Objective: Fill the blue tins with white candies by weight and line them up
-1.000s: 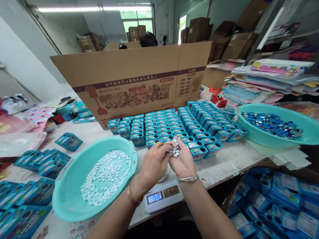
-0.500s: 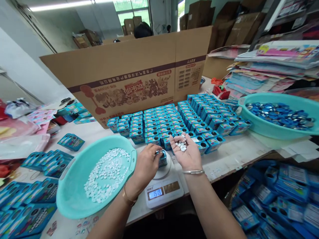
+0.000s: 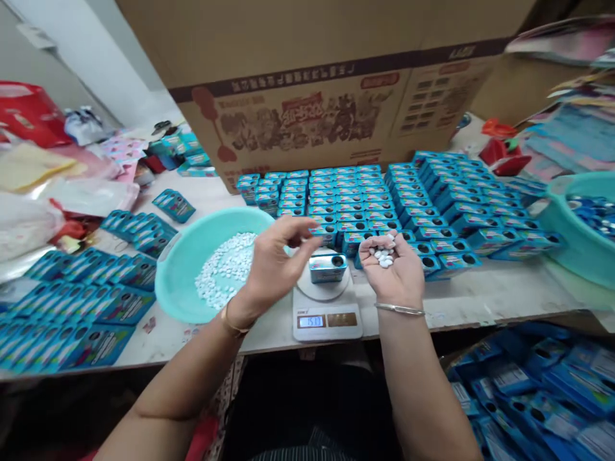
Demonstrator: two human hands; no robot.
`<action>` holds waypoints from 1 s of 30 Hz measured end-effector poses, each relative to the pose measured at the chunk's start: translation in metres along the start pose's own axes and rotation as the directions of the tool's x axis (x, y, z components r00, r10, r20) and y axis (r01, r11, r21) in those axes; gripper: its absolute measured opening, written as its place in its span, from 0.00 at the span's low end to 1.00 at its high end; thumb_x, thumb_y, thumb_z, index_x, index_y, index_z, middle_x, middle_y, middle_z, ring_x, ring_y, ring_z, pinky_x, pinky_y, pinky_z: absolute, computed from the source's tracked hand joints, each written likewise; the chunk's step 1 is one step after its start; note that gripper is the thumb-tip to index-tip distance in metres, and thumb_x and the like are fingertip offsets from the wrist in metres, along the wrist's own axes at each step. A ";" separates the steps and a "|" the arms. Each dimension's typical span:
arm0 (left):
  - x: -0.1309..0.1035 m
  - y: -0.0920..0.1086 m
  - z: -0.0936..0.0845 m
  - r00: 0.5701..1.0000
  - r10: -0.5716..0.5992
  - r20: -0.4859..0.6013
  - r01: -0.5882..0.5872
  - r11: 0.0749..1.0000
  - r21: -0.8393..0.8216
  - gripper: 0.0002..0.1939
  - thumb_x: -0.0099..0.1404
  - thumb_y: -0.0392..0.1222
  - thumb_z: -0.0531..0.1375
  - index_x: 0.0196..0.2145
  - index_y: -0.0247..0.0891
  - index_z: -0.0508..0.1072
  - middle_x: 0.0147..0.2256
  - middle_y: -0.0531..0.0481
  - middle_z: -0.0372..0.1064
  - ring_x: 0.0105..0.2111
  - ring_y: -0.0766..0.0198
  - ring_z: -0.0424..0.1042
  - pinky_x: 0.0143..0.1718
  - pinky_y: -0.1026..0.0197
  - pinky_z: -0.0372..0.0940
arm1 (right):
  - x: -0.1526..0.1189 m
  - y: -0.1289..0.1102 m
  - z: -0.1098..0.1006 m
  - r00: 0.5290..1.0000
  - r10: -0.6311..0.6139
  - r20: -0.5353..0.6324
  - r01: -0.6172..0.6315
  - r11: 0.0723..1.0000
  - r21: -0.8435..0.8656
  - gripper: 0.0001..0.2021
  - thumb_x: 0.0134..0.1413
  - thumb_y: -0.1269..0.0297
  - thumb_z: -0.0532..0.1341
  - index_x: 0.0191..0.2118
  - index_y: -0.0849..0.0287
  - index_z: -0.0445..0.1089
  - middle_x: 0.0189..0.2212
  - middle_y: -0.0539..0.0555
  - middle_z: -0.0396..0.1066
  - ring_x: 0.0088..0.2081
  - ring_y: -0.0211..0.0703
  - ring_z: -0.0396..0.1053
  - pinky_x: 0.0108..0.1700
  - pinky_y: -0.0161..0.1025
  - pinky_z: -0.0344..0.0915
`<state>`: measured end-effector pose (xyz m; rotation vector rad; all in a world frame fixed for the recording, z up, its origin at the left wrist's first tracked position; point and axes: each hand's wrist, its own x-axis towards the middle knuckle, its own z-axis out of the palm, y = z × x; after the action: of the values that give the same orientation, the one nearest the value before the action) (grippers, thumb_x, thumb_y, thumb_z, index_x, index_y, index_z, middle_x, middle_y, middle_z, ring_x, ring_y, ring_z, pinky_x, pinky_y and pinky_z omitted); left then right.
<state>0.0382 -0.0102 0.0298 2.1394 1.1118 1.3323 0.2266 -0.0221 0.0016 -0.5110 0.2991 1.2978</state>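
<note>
Person's two bare hands at a packing table (image 3: 519, 288), seen from above; the left hand (image 3: 271, 266) is raised just beside a blue box (image 3: 327, 274), its thumb and fingers parted in a loose, unclosed curl; the right hand (image 3: 396, 276) is turned palm up, its fingers bent round a small heap of white tablets (image 3: 383, 257) that it holds in the cupped palm. The blue box rests on the round plate of a white scale (image 3: 327, 334), between the two hands and touching neither; a round dark hole shows at the right of its top face; the scale's display is lit, though its digits appear too blurred to read with certainty. To the left, a turquoise basin (image 3: 168, 291) holds loose tablets (image 3: 218, 272), partly hidden by the left hand; behind the scale, similar boxes (image 3: 348, 208) stand in close rows before a large printed carton (image 3: 307, 73); at the far right, a second basin (image 3: 569, 246) contains blue and silver pieces (image 3: 593, 214); further boxes (image 3: 91, 301) stand grouped at the left.
</note>
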 end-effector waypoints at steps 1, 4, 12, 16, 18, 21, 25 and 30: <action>-0.001 0.003 0.004 0.996 0.047 0.074 -0.049 0.998 0.035 0.07 0.65 0.38 0.63 0.42 0.38 0.76 0.35 0.50 0.73 0.32 0.67 0.71 0.36 0.63 0.69 | -0.002 0.004 0.003 1.000 0.019 0.005 -0.019 1.000 -0.019 0.16 0.72 0.66 0.47 0.30 0.58 0.61 0.18 0.40 0.53 0.19 0.30 0.60 0.31 0.34 0.71; 0.000 0.010 0.018 0.954 0.137 0.268 -0.170 0.980 0.104 0.10 0.68 0.39 0.60 0.46 0.39 0.75 0.40 0.48 0.73 0.38 0.63 0.73 0.42 0.59 0.71 | -0.008 0.016 0.010 0.995 0.082 0.048 -0.079 0.995 -0.058 0.16 0.72 0.65 0.46 0.30 0.58 0.61 0.19 0.41 0.54 0.21 0.32 0.62 0.33 0.36 0.73; 0.012 0.022 0.039 0.817 0.193 0.543 -0.386 0.883 0.267 0.12 0.71 0.35 0.52 0.42 0.37 0.76 0.42 0.45 0.72 0.45 0.58 0.71 0.46 0.58 0.69 | -0.009 0.030 0.014 0.980 0.135 0.146 -0.122 0.988 -0.092 0.16 0.71 0.67 0.48 0.29 0.58 0.59 0.20 0.43 0.57 0.19 0.29 0.59 0.21 0.24 0.61; 0.017 0.018 0.031 0.867 0.193 0.460 -0.333 0.910 0.247 0.11 0.71 0.37 0.54 0.45 0.38 0.74 0.42 0.46 0.72 0.45 0.59 0.71 0.46 0.58 0.68 | -0.010 0.023 0.014 0.987 0.131 0.091 -0.123 0.989 -0.088 0.15 0.71 0.67 0.47 0.31 0.59 0.62 0.20 0.43 0.58 0.20 0.30 0.60 0.23 0.27 0.64; 0.017 0.010 0.027 0.896 0.147 0.419 -0.274 0.926 0.260 0.11 0.69 0.41 0.57 0.49 0.39 0.72 0.44 0.46 0.71 0.47 0.57 0.70 0.49 0.56 0.66 | -0.012 0.015 0.012 0.992 0.097 0.079 -0.094 0.995 -0.043 0.16 0.72 0.66 0.45 0.32 0.58 0.62 0.20 0.43 0.57 0.21 0.31 0.61 0.27 0.30 0.67; 0.010 -0.010 0.030 0.842 0.002 0.539 -0.246 0.892 0.380 0.28 0.58 0.45 0.68 0.54 0.37 0.68 0.49 0.41 0.70 0.51 0.48 0.68 0.51 0.50 0.65 | -0.014 -0.002 0.003 0.994 -0.003 0.109 0.000 1.000 0.025 0.15 0.71 0.65 0.45 0.32 0.58 0.61 0.20 0.42 0.56 0.20 0.32 0.60 0.26 0.31 0.66; -0.005 -0.030 0.045 0.745 -0.113 0.657 -0.299 0.824 0.482 0.22 0.55 0.39 0.68 0.47 0.38 0.72 0.43 0.40 0.73 0.48 0.43 0.71 0.53 0.40 0.62 | -0.018 -0.033 -0.026 0.991 -0.058 0.121 0.053 0.997 0.047 0.14 0.69 0.69 0.49 0.28 0.57 0.56 0.18 0.42 0.51 0.18 0.31 0.54 0.21 0.27 0.58; 0.009 0.001 0.069 0.779 0.098 0.620 -0.382 0.857 0.345 0.12 0.56 0.41 0.67 0.39 0.42 0.73 0.36 0.47 0.75 0.42 0.47 0.73 0.59 0.30 0.49 | -0.042 -0.096 -0.084 0.977 -0.178 0.116 0.160 0.976 0.146 0.15 0.61 0.77 0.55 0.26 0.56 0.51 0.20 0.41 0.51 0.18 0.29 0.53 0.21 0.25 0.56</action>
<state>0.1008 0.0020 0.0024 2.8455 0.9508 0.4059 0.3145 -0.1187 -0.0312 -0.3283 0.2294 1.1303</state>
